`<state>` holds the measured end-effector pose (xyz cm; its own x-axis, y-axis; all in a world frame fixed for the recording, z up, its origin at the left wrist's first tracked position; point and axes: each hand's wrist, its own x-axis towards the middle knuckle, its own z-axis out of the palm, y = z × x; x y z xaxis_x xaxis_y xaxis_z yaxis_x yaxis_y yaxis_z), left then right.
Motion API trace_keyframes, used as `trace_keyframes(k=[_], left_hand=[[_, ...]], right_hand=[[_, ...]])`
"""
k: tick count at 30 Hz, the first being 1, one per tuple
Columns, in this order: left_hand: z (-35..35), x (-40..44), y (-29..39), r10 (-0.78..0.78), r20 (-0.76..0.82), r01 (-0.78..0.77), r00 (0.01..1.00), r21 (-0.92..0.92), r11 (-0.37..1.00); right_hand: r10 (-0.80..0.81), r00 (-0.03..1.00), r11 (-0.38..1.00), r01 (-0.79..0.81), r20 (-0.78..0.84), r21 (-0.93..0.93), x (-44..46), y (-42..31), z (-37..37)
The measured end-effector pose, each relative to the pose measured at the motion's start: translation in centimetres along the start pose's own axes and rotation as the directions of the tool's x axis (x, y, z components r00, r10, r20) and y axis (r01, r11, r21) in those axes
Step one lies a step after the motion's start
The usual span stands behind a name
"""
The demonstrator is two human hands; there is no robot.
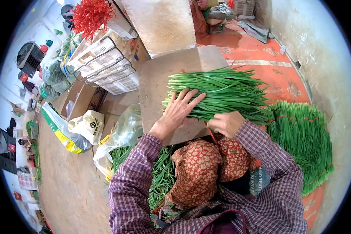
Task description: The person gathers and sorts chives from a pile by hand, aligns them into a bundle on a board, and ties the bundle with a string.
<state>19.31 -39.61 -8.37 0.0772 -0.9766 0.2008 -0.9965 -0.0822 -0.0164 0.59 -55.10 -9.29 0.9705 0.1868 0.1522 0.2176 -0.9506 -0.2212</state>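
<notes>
A thick bunch of green chives (226,91) lies across a brown board (154,84) in front of me. My left hand (179,107) rests on the left part of the bunch, its fingers spread over the stalks. At the near edge of the chives, my right hand (227,124) is closed in a pinch on a red tie (210,132) that hangs down toward my lap. Whether the tie passes under the bunch is hidden. A bit of red shows at the bunch's far left edge.
Tied chive bundles (300,140) are stacked at the right by the wall (319,50). White crates (105,58) stand at the left with red ties (91,17) above them. A clear plastic bag (126,126) and loose green leaves (162,175) lie beside my flower-patterned knees.
</notes>
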Motion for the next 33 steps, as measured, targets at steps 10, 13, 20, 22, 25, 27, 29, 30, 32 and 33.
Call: trace_keyframes(k=[10,13,20,22,25,27,29,30,32,33], left_hand=[[-0.2,1.3,-1.2,0.020,-0.078,-0.029,0.997,-0.119,0.992],[-0.2,1.6,-1.3,0.018,-0.078,-0.028,0.997,-0.125,0.992],[1.0,2.4,-3.5,0.012,-0.041,-0.022,0.999,-0.254,0.967],[0.0,3.2,-4.2,-0.022,0.058,0.040,0.998,-0.330,0.943],[-1.2,3.7,-4.9,0.014,0.025,0.000,1.000,-0.503,0.864],[-2.3,3.7,-5.3,0.027,0.091,0.030,0.996,-0.573,0.819],[-3.3,3.6,-5.0,0.013,0.148,0.075,0.989,-0.574,0.815],[-3.7,3.1,-4.2,-0.044,0.119,0.088,0.992,-0.400,0.912],[-3.7,3.0,-3.6,-0.097,0.082,0.112,0.992,-0.209,0.971],[-3.4,3.2,-3.1,-0.119,0.069,0.126,0.990,-0.119,0.985]], right_hand=[[-0.305,0.952,0.939,0.302,0.005,-0.165,0.7,-1.3,2.9],[-0.344,0.928,0.938,0.333,-0.145,-0.097,2.3,-2.1,2.4],[-0.200,0.827,0.979,0.183,-0.525,-0.085,8.6,-0.9,-1.7],[0.161,0.835,0.914,0.074,-0.526,0.398,10.1,1.3,-2.1],[0.605,0.769,0.504,-0.168,-0.208,0.847,10.5,3.4,-2.6],[0.638,0.754,0.461,-0.207,-0.160,0.863,10.9,4.3,-2.5],[0.670,0.735,0.412,-0.249,-0.106,0.877,11.1,5.0,-2.1],[0.681,0.725,0.412,-0.265,-0.102,0.872,11.0,4.9,-2.3],[0.691,0.717,0.410,-0.281,-0.095,0.868,11.5,4.9,-2.7],[0.671,0.725,0.512,-0.303,-0.154,0.804,11.7,5.0,-2.9]])
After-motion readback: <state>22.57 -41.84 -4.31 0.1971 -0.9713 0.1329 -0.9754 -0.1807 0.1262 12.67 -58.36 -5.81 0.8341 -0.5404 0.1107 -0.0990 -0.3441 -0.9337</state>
